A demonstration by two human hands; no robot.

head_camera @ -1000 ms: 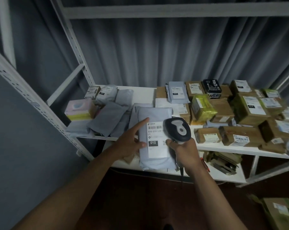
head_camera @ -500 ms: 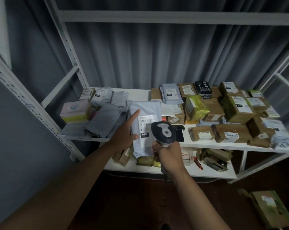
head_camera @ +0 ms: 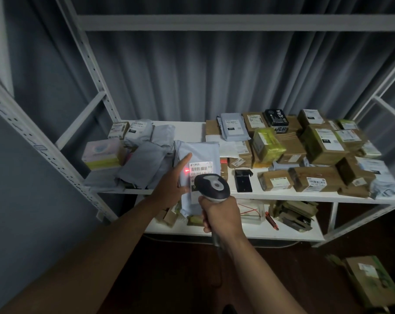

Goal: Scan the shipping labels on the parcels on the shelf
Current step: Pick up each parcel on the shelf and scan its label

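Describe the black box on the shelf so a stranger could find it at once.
Start at the white shelf crowded with parcels and look along its back row, right of the middle. The black box sits there on brown cartons. It alone is black with white lettering; its neighbours are brown or grey with white labels.

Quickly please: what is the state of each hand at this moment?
Left hand: holds the grey mailer, index finger straight.
Right hand: grips the barcode scanner.

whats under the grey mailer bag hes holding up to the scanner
Below the grey plastic mailer bag, held by the left hand, small cardboard pieces and a yellowish packet show on the white lower shelf. Anything directly behind it is covered.
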